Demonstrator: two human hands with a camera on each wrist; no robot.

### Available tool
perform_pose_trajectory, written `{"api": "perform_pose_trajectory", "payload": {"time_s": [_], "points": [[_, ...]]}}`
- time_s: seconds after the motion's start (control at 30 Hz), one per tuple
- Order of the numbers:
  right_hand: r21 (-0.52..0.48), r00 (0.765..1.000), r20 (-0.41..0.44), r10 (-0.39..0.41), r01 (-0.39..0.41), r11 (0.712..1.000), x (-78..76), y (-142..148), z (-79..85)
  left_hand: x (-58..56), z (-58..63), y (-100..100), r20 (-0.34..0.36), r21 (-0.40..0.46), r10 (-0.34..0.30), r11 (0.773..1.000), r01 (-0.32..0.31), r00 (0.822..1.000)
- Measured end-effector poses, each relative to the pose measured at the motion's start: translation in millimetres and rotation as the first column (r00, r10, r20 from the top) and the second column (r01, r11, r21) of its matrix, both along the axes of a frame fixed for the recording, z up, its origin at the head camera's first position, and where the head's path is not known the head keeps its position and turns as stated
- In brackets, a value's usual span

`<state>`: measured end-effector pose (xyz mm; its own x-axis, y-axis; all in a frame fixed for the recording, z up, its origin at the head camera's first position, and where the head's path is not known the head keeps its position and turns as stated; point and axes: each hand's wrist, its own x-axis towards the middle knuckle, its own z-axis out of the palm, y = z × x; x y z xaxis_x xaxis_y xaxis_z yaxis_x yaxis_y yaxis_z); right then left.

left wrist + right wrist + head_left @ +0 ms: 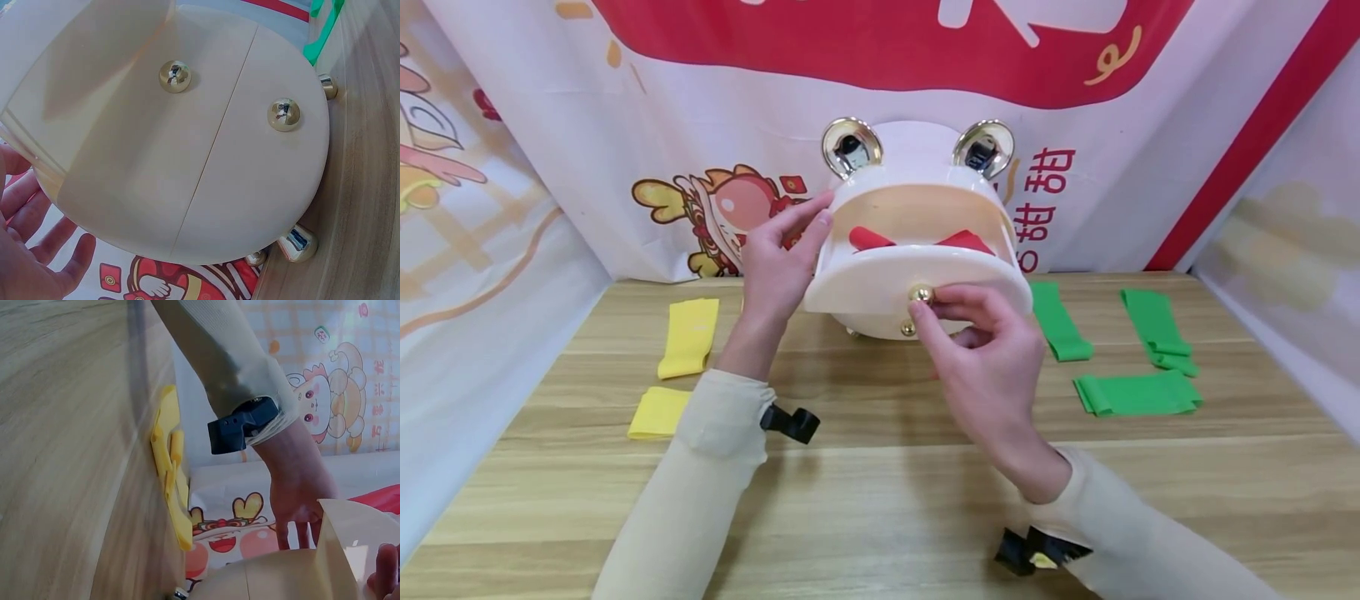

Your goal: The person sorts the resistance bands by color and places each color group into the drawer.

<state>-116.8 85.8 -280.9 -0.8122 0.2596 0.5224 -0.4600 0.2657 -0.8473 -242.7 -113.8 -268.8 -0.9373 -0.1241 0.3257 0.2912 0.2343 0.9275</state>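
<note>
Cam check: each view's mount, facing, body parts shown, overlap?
Head: on the head, facing forward and down at the white box; left hand, right hand and both sleeves show.
Left wrist: on that wrist, facing the box's front; left hand at left edge.
Right wrist: on that wrist, looking across the table toward the left hand and sleeve; right-hand fingers at lower-right edge.
Head and right wrist share the yellow strips.

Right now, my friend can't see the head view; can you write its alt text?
A right hand pinches a gold knob on the front of an open white box, with red pieces inside; the left hand is at its left side. Yellow strips lie left on the table, green strips right.
</note>
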Motion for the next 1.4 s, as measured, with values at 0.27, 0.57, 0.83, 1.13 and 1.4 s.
{"api": "perform_pose_trajectory", "payload": {"time_s": [0.27,0.57,0.83,1.13,1.4], "points": [[-0.052,0.999,0.031,-0.011,0.013,0.999,-4.1,-3,-0.8,1.3,2.3,0,0.038,-0.019,-0.007,1.000,0.008,0.999],[-0.040,0.998,0.058,-0.034,0.036,0.999,-14.6,-5,1.7,2.5,4.0,-2,0.067,-0.003,-0.015,1.000,0.016,0.998],[-0.047,0.993,0.097,-0.062,0.066,0.997,-27.0,-7,5.9,2.7,5.5,-3,0.083,0.007,-0.010,1.000,0.010,0.997],[-0.052,0.990,0.113,-0.081,0.087,0.995,-45.4,-9,9.2,1.8,4.8,-1,0.069,0.010,-0.007,1.000,0.006,0.998],[-0.073,0.993,0.089,-0.079,0.086,0.994,-58.3,-10,8.9,0.4,4.4,0,0.062,0.058,-0.002,0.998,-0.001,0.998]]}}
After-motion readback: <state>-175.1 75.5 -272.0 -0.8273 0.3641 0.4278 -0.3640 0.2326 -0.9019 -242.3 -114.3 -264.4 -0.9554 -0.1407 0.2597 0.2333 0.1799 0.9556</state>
